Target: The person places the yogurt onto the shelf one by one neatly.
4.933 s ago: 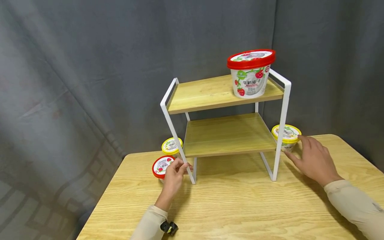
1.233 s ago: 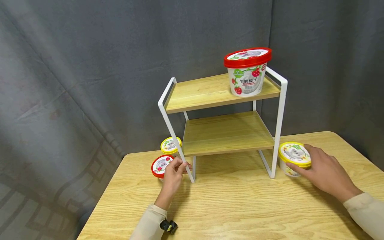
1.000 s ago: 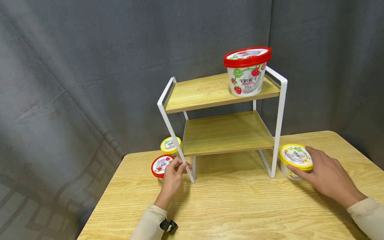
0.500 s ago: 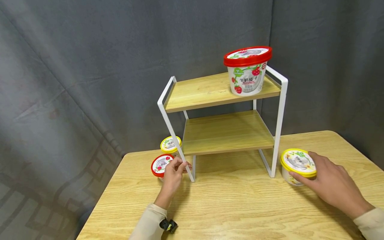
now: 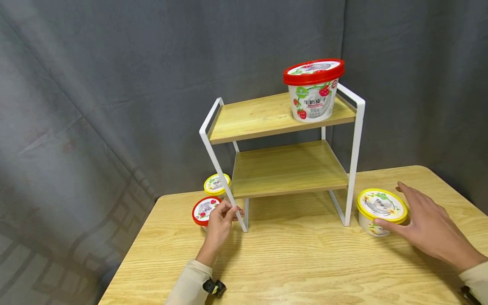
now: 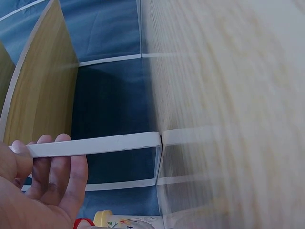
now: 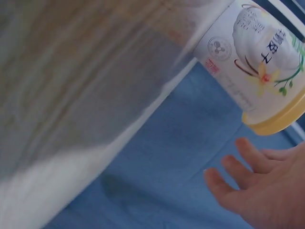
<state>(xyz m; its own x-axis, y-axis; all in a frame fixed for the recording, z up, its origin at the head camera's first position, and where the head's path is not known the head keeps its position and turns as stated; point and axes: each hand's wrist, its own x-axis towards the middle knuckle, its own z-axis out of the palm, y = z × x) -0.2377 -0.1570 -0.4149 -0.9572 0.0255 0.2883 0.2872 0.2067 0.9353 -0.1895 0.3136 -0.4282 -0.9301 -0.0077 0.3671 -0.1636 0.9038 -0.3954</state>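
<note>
My left hand [image 5: 220,222] pinches the lower part of the front left leg [image 5: 218,169] of a two-tier shelf with wooden boards and a white metal frame. In the left wrist view, the thumb and fingers lie on either side of that white bar [image 6: 109,144]. On the table right of the shelf stands an upright white tub with a yellow lid [image 5: 381,207]. Fingers spread, my right hand [image 5: 431,224] is at the tub's right side, thumb near its lid rim. The right wrist view shows the fingertips apart from the tub [image 7: 248,57], which has a vanilla flower print.
A big red-lidded strawberry tub [image 5: 314,93] stands on the right of the upper board [image 5: 251,120]. Left of the shelf, a red-lidded tub [image 5: 203,209] and a yellow-lidded tub [image 5: 215,184] are close together. A grey curtain [image 5: 171,84] hangs behind the wooden table [image 5: 289,262].
The right hand has brought the yellow-lidded tub from beside the rear of the shelf toward the front right, then loosened its fingers from it. The left hand has stayed on the leg.
</note>
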